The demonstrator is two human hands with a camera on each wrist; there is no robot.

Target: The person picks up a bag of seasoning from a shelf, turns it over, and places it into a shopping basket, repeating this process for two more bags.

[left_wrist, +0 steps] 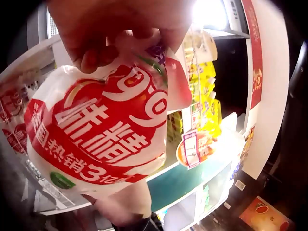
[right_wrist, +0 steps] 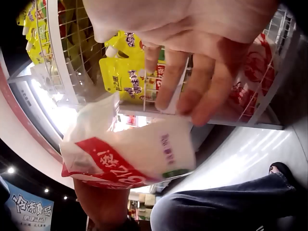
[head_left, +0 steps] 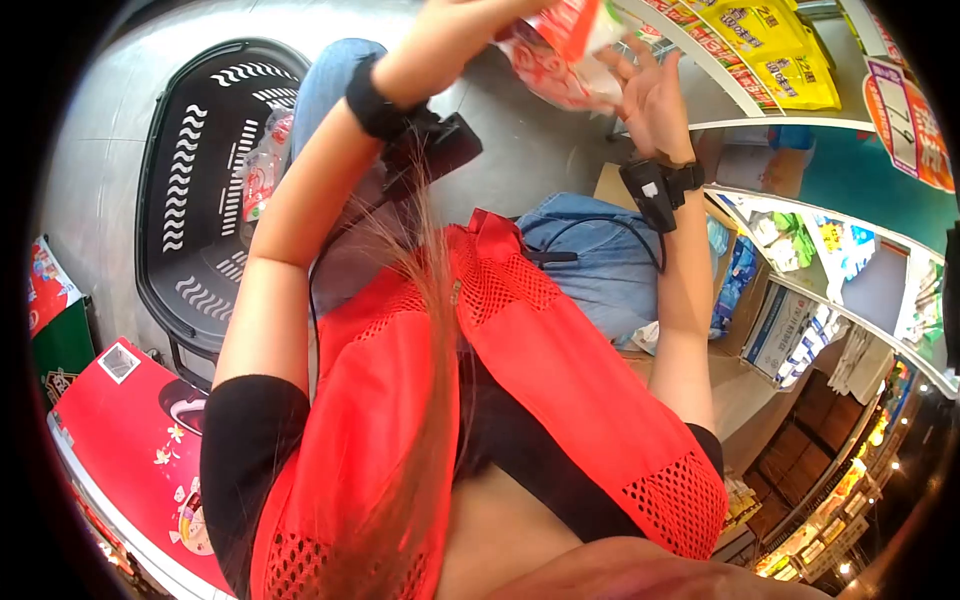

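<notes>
My left hand point(left_wrist: 125, 29) pinches the gathered top of a clear, red and white bag of MSG point(left_wrist: 96, 125), which hangs below the fingers with its printed front facing the left wrist camera. In the head view that bag point(head_left: 550, 75) is held out ahead of my knees, and the left hand point(head_left: 465, 25) is partly cut off by the top edge. Palm up, my right hand point(head_left: 655, 105) stands beside the bag's right side. Its fingers point(right_wrist: 204, 91) are extended and spread slightly, with nothing gripped, close above the bag point(right_wrist: 130, 149) in the right wrist view.
At the left a black shopping basket point(head_left: 190, 100) stands on the floor, with clear red-printed packets point(head_left: 265, 170) inside. Shelves point(head_left: 740, 85) with yellow seasoning bags point(head_left: 790, 75) and a hanging price sign point(head_left: 905, 120) rise at the right. A red box point(head_left: 130, 430) sits lower left.
</notes>
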